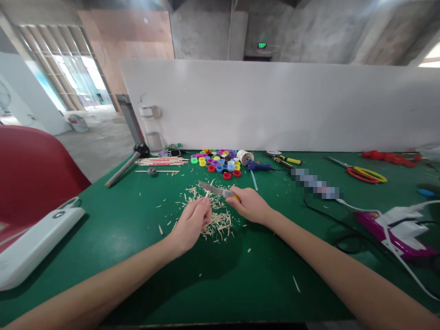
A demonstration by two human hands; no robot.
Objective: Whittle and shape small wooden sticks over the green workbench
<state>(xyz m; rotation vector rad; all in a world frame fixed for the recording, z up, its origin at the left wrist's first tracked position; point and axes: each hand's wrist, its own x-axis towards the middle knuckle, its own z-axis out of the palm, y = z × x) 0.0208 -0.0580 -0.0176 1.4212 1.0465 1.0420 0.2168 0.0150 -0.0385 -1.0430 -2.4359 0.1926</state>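
Note:
My right hand is closed round the yellow handle of a utility knife, whose grey blade points left and away. My left hand is pinched shut just below the blade; a thin wooden stick seems to poke from its fingers toward the blade, but it is too small to be sure. Both hands hover over a heap of pale wood shavings scattered on the green table.
Farther back lie several coloured rings, a bundle of wooden sticks, a white cup, screwdrivers and red-yellow scissors. A purple glue gun with cables sits right; a white box and red chair left.

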